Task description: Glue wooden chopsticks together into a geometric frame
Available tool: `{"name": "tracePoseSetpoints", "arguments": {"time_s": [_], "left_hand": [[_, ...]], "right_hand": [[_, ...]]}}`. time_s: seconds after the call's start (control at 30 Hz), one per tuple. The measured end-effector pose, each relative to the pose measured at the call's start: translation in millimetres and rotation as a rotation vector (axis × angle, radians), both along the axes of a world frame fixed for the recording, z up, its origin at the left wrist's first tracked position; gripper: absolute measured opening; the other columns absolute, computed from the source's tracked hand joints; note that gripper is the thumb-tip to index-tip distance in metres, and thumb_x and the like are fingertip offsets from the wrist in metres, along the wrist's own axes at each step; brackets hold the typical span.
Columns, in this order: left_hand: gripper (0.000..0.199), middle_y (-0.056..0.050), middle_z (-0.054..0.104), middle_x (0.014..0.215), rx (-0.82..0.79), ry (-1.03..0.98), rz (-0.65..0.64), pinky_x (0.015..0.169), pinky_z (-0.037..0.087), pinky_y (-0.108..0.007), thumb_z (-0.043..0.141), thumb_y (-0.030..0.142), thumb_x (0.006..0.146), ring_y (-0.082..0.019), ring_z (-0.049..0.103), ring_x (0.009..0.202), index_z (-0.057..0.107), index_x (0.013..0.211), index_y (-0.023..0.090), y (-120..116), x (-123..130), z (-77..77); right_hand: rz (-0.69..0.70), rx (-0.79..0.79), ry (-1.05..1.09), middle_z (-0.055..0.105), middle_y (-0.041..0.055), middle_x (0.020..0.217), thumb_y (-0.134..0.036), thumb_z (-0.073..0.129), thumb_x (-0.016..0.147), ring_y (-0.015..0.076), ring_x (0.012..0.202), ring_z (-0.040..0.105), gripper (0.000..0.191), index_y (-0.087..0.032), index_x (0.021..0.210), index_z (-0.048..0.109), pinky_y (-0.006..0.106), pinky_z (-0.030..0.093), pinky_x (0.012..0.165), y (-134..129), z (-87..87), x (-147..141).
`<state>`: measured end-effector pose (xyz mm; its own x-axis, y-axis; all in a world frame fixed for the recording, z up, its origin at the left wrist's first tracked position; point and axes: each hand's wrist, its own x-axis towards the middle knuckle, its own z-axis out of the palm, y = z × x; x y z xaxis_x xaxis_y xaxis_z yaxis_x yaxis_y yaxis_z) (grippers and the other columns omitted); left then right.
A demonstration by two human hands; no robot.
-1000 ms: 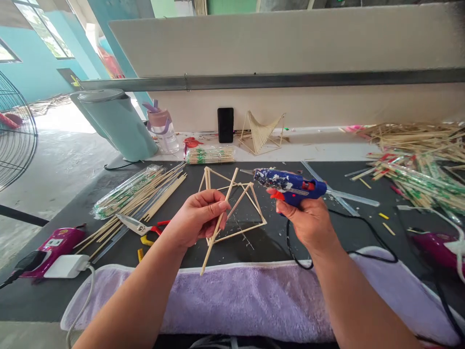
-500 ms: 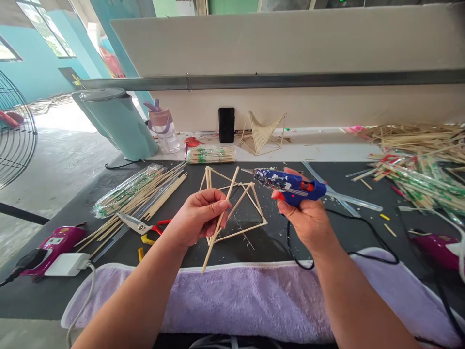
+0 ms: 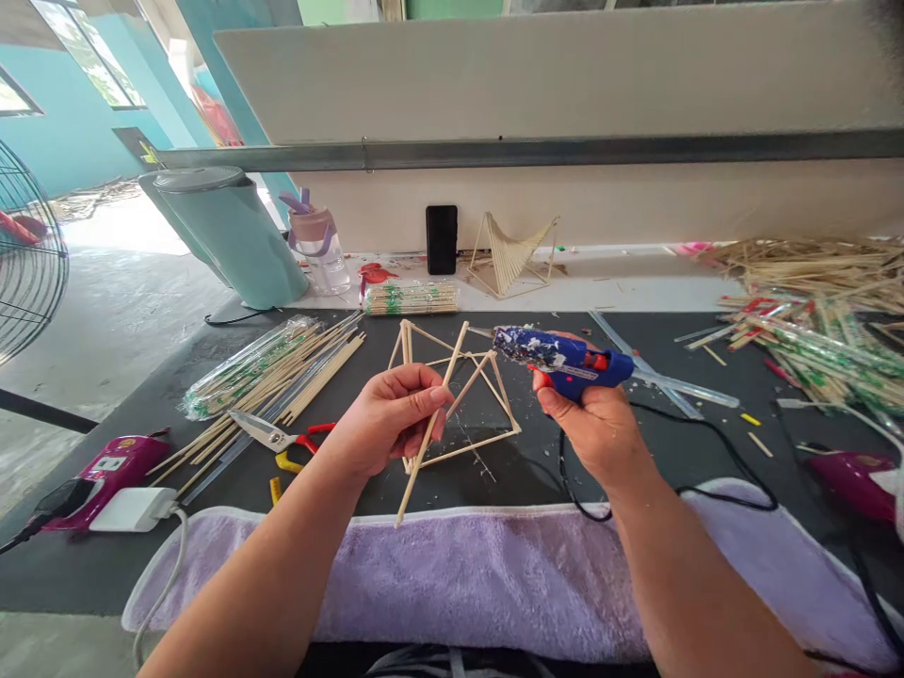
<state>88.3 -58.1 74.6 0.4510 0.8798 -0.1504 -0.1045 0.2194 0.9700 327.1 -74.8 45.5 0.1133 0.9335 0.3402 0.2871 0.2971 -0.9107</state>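
Between the thumb and fingers of my left hand [image 3: 406, 414] is a thin wooden stick [image 3: 416, 471], tilted with its upper end toward the right. My right hand [image 3: 589, 414] grips a blue hot glue gun [image 3: 565, 363], its nozzle end crusted with white and dark residue. The nozzle tip is at the stick's upper end; whether they touch I cannot tell. Behind my left hand, a frame of joined sticks [image 3: 470, 448] stands on the dark table, partly hidden. A clear glue stick [image 3: 696, 388] pokes out of the gun's rear.
Scissors [image 3: 265, 433], loose sticks [image 3: 311, 386] and a purple power strip [image 3: 127, 471] lie left. A lilac towel [image 3: 480, 584] covers the front edge. Behind stand a phone [image 3: 442, 240], a finished-looking stick model [image 3: 515, 254] and a bottle [image 3: 317, 250]. Stick piles [image 3: 812, 353] lie right.
The stick's upper end and the glue gun nozzle are slightly closer together. Both hands keep their holds, and the view has shifted a little.
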Motion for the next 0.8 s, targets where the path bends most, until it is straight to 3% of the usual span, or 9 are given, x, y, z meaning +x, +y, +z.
{"name": "tracePoseSetpoints", "arguments": {"time_s": [0.23, 0.6, 0.8], "left_hand": [[0.025, 0.003, 0.063, 0.056, -0.006, -0.006, -0.007, 0.031, 0.024, -0.010, 0.071, 0.038, 0.083, -0.001, 0.040, 0.032, 0.058, 0.079, 0.017, 0, 1, 0.4], [0.022, 0.004, 0.063, 0.057, -0.006, -0.019, -0.021, 0.030, 0.024, -0.010, 0.069, 0.036, 0.084, -0.001, 0.041, 0.032, 0.058, 0.080, 0.017, -1, 1, -0.5], [0.021, 0.004, 0.063, 0.057, -0.006, -0.016, -0.021, 0.030, 0.025, -0.011, 0.069, 0.036, 0.084, -0.002, 0.042, 0.032, 0.059, 0.081, 0.017, 0, 1, -1.2]], "right_hand": [[-0.034, 0.030, -0.069, 0.067, 0.0071, 0.104, -0.042, 0.064, 0.084, 0.0209, 0.084, 0.064, 0.042, -0.023, 0.122, 0.057, 0.039, 0.053, 0.084, 2, -10.0, 5], [-0.040, 0.037, -0.101, 0.067, 0.0068, 0.106, -0.039, 0.063, 0.086, 0.0199, 0.085, 0.064, 0.043, -0.024, 0.126, 0.057, 0.036, 0.053, 0.085, 3, -12.6, 5], [-0.046, 0.057, -0.097, 0.067, 0.0079, 0.112, -0.038, 0.063, 0.087, 0.0218, 0.097, 0.064, 0.041, -0.023, 0.125, 0.058, 0.039, 0.050, 0.094, 3, -10.7, 5]]}}
